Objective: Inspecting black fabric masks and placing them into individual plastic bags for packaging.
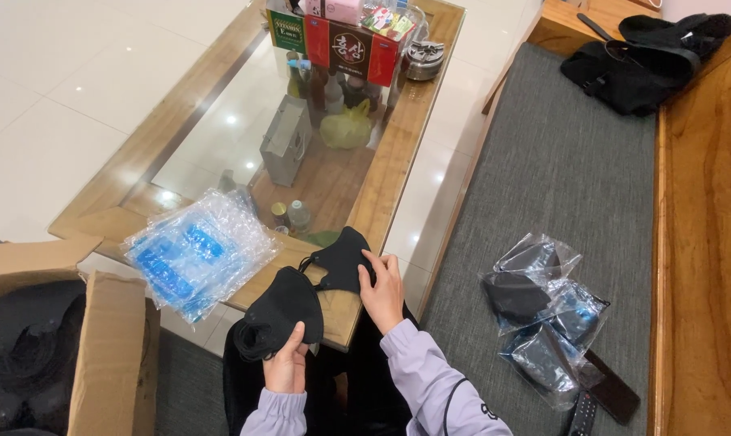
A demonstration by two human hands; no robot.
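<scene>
My left hand grips the lower edge of a stack of black face masks at the near corner of the glass-topped wooden table. My right hand rests its fingers on a single black mask lying on the table's wooden rim, just right of the stack. A pile of empty clear plastic sleeves with blue print lies on the table to the left of both hands.
An open cardboard box holding dark items stands at the lower left. Bagged black masks and a remote control lie on the grey bench cushion at right. A black bag sits at the bench's far end. Boxes crowd the table's far end.
</scene>
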